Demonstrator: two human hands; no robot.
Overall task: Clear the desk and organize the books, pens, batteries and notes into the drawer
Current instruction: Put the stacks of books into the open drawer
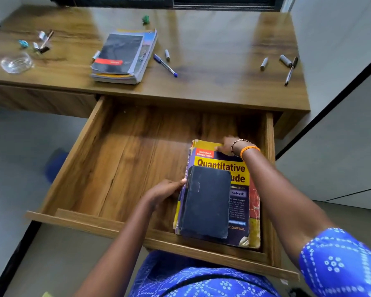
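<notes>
The wooden drawer (116, 159) is pulled out under the desk. In its right part lies a big yellow-and-purple book (240, 202) with a small black book (206, 202) on top. My left hand (165, 189) holds the left edge of this stack, thumb on the black book. My right hand (227, 145) grips the big book's far edge. On the desk lie two stacked books (122, 56), a blue pen (165, 65), a grey pen (290, 71) and several batteries (263, 64).
At the desk's far left lie a glass dish (16, 62), a teal object (23, 43), a brown pen (46, 40) and small batteries. A small green object (145, 19) sits near the back edge. A white wall panel (341, 99) stands to the right.
</notes>
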